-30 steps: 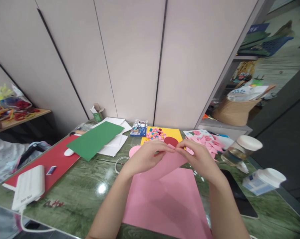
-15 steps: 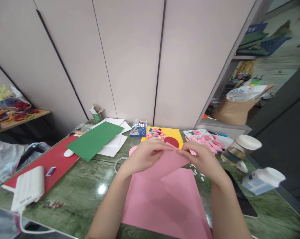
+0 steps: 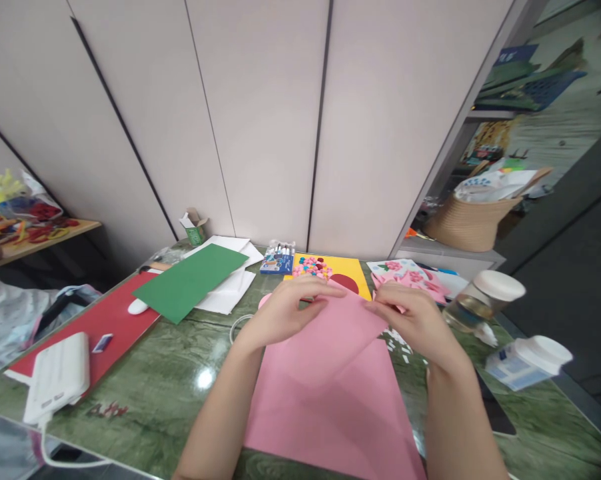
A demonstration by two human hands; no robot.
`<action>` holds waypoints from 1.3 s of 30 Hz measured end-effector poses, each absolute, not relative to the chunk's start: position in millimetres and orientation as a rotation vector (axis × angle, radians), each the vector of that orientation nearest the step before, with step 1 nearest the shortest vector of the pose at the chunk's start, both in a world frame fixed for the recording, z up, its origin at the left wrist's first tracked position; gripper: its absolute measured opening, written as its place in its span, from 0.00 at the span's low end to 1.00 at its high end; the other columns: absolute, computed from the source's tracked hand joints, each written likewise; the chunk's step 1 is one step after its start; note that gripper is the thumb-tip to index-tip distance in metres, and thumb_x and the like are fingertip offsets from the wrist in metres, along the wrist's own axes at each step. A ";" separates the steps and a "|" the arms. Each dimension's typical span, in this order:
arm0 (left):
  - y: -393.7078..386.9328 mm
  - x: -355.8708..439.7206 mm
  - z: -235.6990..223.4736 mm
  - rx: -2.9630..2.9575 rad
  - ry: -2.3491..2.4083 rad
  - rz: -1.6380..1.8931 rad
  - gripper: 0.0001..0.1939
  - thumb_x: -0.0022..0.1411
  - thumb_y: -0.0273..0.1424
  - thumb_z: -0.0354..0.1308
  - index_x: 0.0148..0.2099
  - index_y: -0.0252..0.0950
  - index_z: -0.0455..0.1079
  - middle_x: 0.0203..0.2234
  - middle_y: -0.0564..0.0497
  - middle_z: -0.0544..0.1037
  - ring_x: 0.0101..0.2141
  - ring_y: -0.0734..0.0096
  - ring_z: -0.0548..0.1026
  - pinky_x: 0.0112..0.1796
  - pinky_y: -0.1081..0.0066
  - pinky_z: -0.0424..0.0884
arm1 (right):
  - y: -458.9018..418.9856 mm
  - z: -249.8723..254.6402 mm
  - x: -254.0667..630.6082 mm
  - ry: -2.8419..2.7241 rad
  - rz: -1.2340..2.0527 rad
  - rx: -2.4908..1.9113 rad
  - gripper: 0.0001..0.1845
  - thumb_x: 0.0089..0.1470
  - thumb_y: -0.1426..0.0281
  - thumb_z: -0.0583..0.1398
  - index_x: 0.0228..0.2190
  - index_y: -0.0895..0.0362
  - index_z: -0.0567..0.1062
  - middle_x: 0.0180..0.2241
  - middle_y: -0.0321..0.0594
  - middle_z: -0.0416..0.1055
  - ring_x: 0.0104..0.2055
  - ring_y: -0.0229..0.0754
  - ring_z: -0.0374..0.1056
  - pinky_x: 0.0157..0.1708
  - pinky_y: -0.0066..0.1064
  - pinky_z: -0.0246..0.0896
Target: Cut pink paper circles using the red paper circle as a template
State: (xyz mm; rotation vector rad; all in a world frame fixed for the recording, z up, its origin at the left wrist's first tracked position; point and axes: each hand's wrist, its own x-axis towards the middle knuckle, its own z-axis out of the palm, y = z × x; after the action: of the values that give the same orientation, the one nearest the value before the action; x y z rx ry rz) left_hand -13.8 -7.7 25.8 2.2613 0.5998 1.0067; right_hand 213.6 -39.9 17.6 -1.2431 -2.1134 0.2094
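A small sheet of pink paper [image 3: 325,337] is held up at an angle between my hands. My left hand [image 3: 295,308] pinches its upper left edge, thumb below and fingers on top. At its right corner my right hand [image 3: 405,313] grips the paper between thumb and fingers. Beneath it a larger pink sheet [image 3: 335,427] lies flat on the green marbled table. Just beyond my hands are a yellow sheet [image 3: 358,268], a dark red paper circle [image 3: 344,283] and a pile of coloured pompoms [image 3: 311,268].
On the left lie a green sheet [image 3: 190,283], white papers [image 3: 225,297], a red sheet [image 3: 130,313] and a white power bank [image 3: 58,377]. Pink paper pieces [image 3: 423,283], a lidded jar [image 3: 480,303], a white bottle [image 3: 528,363] and a dark phone or tablet [image 3: 495,407] stand or lie at right.
My right hand has moved a little to the right, away from my left. The small pink sheet now spreads wider and flatter between them.
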 end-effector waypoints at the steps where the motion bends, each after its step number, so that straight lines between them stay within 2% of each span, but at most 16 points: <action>1: -7.9 -13.6 26.0 2.259 0.595 1.009 0.19 0.59 0.18 0.49 0.47 0.41 0.71 0.43 0.52 0.77 0.46 0.74 0.71 0.51 0.67 0.63 | -39.8 17.2 214.3 -2.107 0.219 -1.240 0.22 0.58 0.63 0.52 0.16 0.56 0.55 0.18 0.32 0.52 0.22 0.36 0.51 0.25 0.29 0.47; 7: -6.4 -14.6 24.2 2.205 0.605 1.030 0.18 0.59 0.19 0.49 0.47 0.40 0.71 0.44 0.51 0.76 0.47 0.72 0.71 0.49 0.68 0.66 | -36.9 14.5 221.7 -2.082 0.360 -1.272 0.20 0.58 0.63 0.52 0.17 0.56 0.56 0.18 0.32 0.53 0.23 0.36 0.52 0.25 0.28 0.47; 13: -3.5 -15.8 20.6 2.153 0.628 1.031 0.16 0.59 0.21 0.50 0.46 0.40 0.71 0.45 0.49 0.76 0.46 0.70 0.71 0.41 0.70 0.69 | -32.6 10.4 228.3 -2.018 0.419 -1.206 0.22 0.57 0.65 0.53 0.16 0.56 0.52 0.18 0.31 0.49 0.21 0.34 0.48 0.23 0.28 0.44; 21: -0.9 -19.6 17.5 2.031 0.620 1.130 0.14 0.58 0.23 0.53 0.45 0.39 0.72 0.43 0.47 0.76 0.45 0.68 0.71 0.36 0.71 0.70 | -29.5 5.5 238.9 -1.825 0.562 -1.008 0.16 0.56 0.66 0.55 0.18 0.56 0.64 0.18 0.33 0.59 0.23 0.36 0.55 0.25 0.29 0.49; 29: 0.4 -23.5 17.8 1.956 0.544 1.110 0.16 0.57 0.21 0.53 0.46 0.40 0.72 0.43 0.47 0.76 0.47 0.70 0.70 0.40 0.69 0.71 | -30.5 6.8 235.8 -1.771 0.595 -0.932 0.07 0.54 0.70 0.58 0.25 0.55 0.68 0.25 0.35 0.63 0.29 0.39 0.58 0.30 0.30 0.52; 35: -0.9 -19.9 16.0 1.977 0.558 1.158 0.15 0.57 0.22 0.53 0.45 0.39 0.72 0.42 0.47 0.76 0.47 0.68 0.70 0.41 0.68 0.71 | -33.8 7.4 235.5 -1.768 0.628 -0.872 0.09 0.55 0.71 0.57 0.24 0.55 0.67 0.22 0.33 0.61 0.26 0.37 0.56 0.28 0.30 0.50; 39: -1.7 -18.2 14.6 1.976 0.563 1.167 0.15 0.58 0.22 0.53 0.46 0.40 0.72 0.43 0.47 0.76 0.47 0.67 0.70 0.41 0.68 0.71 | -35.0 8.0 236.2 -1.769 0.612 -0.966 0.08 0.55 0.69 0.57 0.25 0.55 0.68 0.24 0.34 0.61 0.27 0.37 0.57 0.27 0.29 0.51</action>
State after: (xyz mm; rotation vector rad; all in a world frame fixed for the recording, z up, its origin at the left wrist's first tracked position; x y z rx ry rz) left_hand -18.2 -1.7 14.6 1.9765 0.5634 1.1669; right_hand 236.2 -35.0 8.0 -0.9664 -1.7694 0.6120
